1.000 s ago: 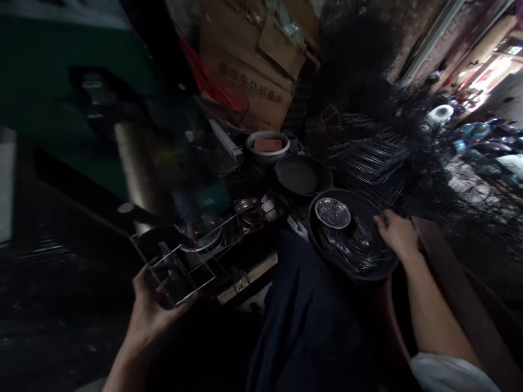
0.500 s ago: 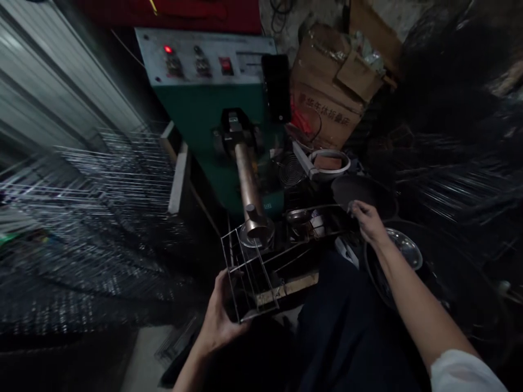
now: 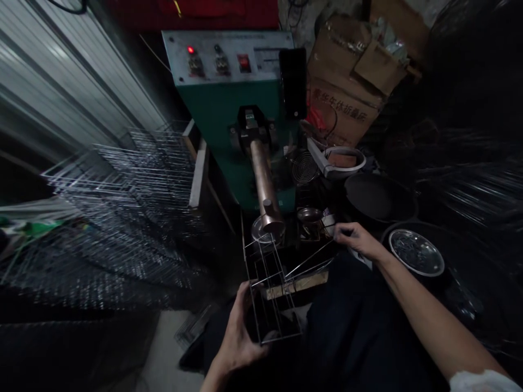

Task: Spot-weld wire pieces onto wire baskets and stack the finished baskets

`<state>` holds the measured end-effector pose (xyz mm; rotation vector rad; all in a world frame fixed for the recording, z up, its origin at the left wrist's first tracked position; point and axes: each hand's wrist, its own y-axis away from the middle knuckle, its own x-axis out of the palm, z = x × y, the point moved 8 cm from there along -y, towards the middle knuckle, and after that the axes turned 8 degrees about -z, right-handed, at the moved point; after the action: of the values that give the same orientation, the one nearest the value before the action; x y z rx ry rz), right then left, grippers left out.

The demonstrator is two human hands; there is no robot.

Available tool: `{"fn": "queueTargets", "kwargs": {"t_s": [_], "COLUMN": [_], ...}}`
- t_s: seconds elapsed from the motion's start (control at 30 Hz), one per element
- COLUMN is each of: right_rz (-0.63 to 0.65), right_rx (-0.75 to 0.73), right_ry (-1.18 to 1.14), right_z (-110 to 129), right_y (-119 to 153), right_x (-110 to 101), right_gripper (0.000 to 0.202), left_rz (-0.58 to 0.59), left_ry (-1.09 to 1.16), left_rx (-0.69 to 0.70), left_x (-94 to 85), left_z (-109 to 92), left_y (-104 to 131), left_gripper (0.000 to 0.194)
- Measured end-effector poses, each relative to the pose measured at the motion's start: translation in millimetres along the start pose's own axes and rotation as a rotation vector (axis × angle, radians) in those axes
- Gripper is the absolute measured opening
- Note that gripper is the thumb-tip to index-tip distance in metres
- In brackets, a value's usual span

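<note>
Wire frame [image 3: 269,296] sits in the left hand [image 3: 241,337], thumb under its lower edge and fingers around its near side, so that hand is closed on it. Dark trousers [image 3: 368,337] lie to the right of the left hand, and a pale wooden strip [image 3: 300,284] crosses behind the frame. Ahead and to the right, the right hand [image 3: 353,239] has thumb and fingers drawn together; a thin wire runs up toward them, but I cannot tell whether they grip it. Just right of that hand, a shiny round dish [image 3: 415,252] holds small pieces, too blurred to name. Left of the right hand is a small metal bowl [image 3: 309,214]. Straight beyond the frame, a copper-coloured bar [image 3: 263,177] juts from a green machine [image 3: 212,120]. Beyond the right hand are a dark pan [image 3: 373,196], then a white tub [image 3: 351,171] containing a reddish block [image 3: 342,160], and farthest a cardboard box [image 3: 343,98].
</note>
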<state>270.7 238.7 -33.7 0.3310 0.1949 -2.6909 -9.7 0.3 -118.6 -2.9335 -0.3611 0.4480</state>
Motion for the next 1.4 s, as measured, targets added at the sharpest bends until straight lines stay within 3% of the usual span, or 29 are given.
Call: {"fn": "queueTargets", "kwargs": {"t_s": [0.13, 0.4, 1.4], "right_rz": [-0.167, -0.115, -0.134], "right_rx": [0.027, 0.014, 0.049], "right_ry": [-0.082, -0.109, -0.024], "right_z": [-2.1, -29.5, -61.0], "right_y": [-1.1, -12.1, -42.8], "right_x": [-17.6, 13.2, 17.9], "right_gripper": [0.058, 0.063, 0.062], "left_rz": [-0.025, -0.047, -0.101], "left_ry": [0.026, 0.072, 0.118], "left_rx": [0.023, 0.071, 0.105], "left_x": [3.5, 11.4, 7.3], "left_z": [-6.5, -16.1, -11.9], "left_y": [-1.1, -13.7, -39.7], "left_gripper": [0.106, 0.110, 0.110]}}
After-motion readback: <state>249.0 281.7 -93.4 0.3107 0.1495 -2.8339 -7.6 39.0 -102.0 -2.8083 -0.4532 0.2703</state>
